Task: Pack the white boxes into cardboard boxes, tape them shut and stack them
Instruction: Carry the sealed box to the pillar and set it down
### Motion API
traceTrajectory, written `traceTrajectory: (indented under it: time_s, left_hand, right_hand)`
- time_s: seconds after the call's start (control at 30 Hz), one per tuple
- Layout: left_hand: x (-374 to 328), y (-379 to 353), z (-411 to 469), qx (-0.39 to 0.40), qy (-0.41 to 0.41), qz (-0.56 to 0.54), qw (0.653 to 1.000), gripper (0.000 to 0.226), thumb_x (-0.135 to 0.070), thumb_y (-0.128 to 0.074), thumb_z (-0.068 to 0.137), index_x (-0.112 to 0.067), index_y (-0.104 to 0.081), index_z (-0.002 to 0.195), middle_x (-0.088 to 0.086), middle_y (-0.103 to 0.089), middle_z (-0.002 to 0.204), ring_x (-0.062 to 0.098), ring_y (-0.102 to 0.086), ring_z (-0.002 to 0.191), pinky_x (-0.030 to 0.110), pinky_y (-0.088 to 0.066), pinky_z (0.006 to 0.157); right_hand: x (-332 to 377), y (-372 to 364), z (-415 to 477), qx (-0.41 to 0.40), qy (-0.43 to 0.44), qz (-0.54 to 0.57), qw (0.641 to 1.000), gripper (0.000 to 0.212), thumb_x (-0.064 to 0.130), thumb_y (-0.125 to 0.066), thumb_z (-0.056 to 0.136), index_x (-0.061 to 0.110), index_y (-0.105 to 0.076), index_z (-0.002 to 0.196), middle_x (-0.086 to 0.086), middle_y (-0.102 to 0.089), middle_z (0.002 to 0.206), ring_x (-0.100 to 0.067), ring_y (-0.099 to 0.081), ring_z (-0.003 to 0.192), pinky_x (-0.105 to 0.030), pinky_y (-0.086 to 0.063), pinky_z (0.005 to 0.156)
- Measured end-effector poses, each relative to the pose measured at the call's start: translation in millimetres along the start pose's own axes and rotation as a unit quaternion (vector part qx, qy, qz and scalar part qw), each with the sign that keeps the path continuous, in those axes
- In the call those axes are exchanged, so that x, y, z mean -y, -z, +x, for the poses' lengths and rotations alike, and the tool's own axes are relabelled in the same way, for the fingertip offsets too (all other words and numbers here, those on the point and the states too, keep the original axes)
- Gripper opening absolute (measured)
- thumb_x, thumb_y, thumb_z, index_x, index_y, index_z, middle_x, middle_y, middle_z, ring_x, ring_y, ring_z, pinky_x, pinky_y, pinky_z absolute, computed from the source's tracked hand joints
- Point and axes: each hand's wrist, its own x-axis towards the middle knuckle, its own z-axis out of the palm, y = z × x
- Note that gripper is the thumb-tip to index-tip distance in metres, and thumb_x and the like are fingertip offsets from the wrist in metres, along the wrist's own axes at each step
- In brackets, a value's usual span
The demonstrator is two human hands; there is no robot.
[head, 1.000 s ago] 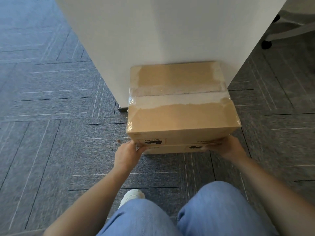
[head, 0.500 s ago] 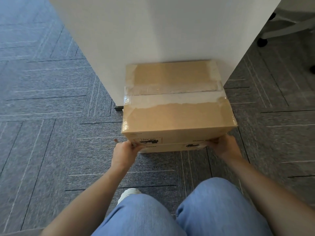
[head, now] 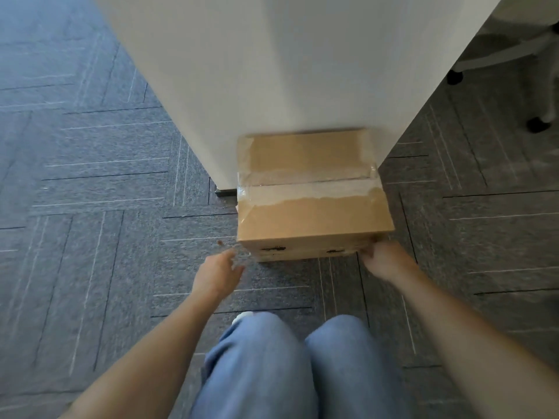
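Note:
A taped cardboard box (head: 311, 213) lies on top of a second cardboard box (head: 302, 254), whose front strip shows just beneath it. The stack stands on the carpet against a white panel. Clear tape runs across the top box's lid. My left hand (head: 216, 273) is off the stack, a little left of its front left corner, fingers apart and blurred. My right hand (head: 382, 259) is at the front right bottom corner, fingers curled against the boxes' edge.
A white panel (head: 287, 71) rises right behind the stack. Grey patterned carpet (head: 106, 207) lies all around. An office chair base with castors (head: 535, 124) is at the far right. My knees in blue jeans (head: 281, 367) are below the hands.
My left hand has let go of the front left corner and drawn back to the left. The right hand stays at the right corner. The view has pulled back from the stack.

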Motion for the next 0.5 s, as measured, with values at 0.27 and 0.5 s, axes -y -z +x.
traceTrajectory:
  time_s: [0.27,0.5]
  left_hand:
    - [-62,221,-220,-0.016,0.060,-0.041,0.997,0.059,-0.030,-0.060,0.097,-0.010,-0.039,0.148,0.016,-0.041,0.149,0.034,-0.047,0.132,0.043,-0.041,0.107]
    - [-101,391,-413,-0.085,0.004,-0.088,0.992,0.045,-0.034,-0.057,0.098,-0.014,-0.053,0.138,0.008,-0.053,0.138,0.025,-0.057,0.120,0.043,-0.046,0.104]
  right_hand:
    - [93,205,-240,0.016,0.178,-0.097,0.979,0.024,0.038,-0.044,0.100,0.018,-0.052,0.091,-0.005,-0.058,0.095,-0.026,-0.056,0.080,-0.038,-0.050,0.070]
    - [196,368,-445,-0.039,0.342,-0.120,0.931,0.021,0.030,-0.043,0.096,0.018,-0.060,0.101,-0.005,-0.064,0.106,-0.027,-0.061,0.094,-0.039,-0.051,0.078]
